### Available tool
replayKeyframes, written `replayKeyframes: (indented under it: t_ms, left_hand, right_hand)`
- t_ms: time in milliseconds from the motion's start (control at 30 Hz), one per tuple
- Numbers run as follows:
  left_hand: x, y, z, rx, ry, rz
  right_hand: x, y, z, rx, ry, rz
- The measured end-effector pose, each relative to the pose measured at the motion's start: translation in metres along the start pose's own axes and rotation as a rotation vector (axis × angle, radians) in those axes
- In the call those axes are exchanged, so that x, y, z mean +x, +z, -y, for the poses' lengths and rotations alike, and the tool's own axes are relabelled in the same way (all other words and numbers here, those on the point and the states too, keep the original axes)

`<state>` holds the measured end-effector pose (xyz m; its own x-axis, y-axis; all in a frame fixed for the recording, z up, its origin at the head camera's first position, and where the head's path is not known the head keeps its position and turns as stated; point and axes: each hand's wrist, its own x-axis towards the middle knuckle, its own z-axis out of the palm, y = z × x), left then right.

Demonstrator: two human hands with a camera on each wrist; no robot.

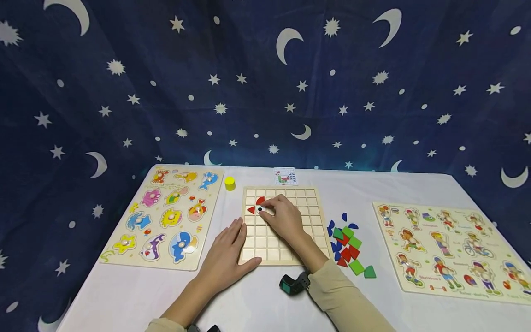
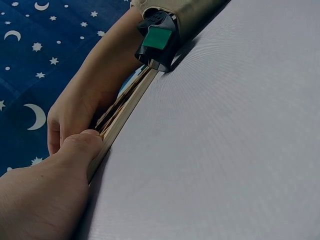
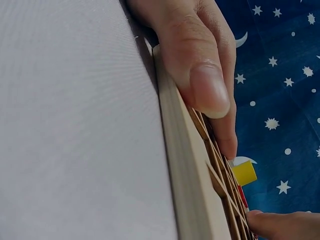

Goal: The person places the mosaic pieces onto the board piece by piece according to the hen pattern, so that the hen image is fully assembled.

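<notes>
the right hand [image 1: 286,219] pinches the dotted white piece [image 1: 259,209] at the board [image 1: 272,242]'s far left, just right of the red triangle [image 1: 251,210], while the left hand [image 1: 224,251], fingers extended, rests by the near-left corner.

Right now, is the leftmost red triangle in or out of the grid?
In: the head view shows the red triangle inside a left-column cell of the grid board.

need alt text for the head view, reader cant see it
A person's right hand pinches a white piece with a black dot on a wooden grid board, beside two red pieces; the left hand rests at its near left corner. Loose blue, red and green pieces lie right, between the board and a sports puzzle.
</notes>
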<state>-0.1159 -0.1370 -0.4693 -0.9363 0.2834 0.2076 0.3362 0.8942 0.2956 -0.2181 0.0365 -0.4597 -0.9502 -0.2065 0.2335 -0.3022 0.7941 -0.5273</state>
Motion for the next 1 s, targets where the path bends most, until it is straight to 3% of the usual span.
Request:
replayKeyframes:
  t_ms: [100, 400, 667, 1000]
  left_hand:
    - [-0.001, 0.0, 0.0, 0.005, 0.011, -0.02]
    - [-0.004, -0.001, 0.0, -0.009, -0.024, 0.023]
    - [-0.007, -0.001, 0.0, -0.005, -0.023, 0.017]
    - [0.001, 0.001, 0.002, -0.006, 0.0, 0.009]
  right_hand:
    - [0.0, 0.0, 0.001, 0.003, -0.003, 0.001]
    - [-0.003, 0.0, 0.003, 0.007, -0.006, 0.013]
    - [-0.006, -0.001, 0.004, 0.01, -0.02, 0.029]
    - [0.006, -0.028, -0.012, 0.149, -0.041, 0.063]
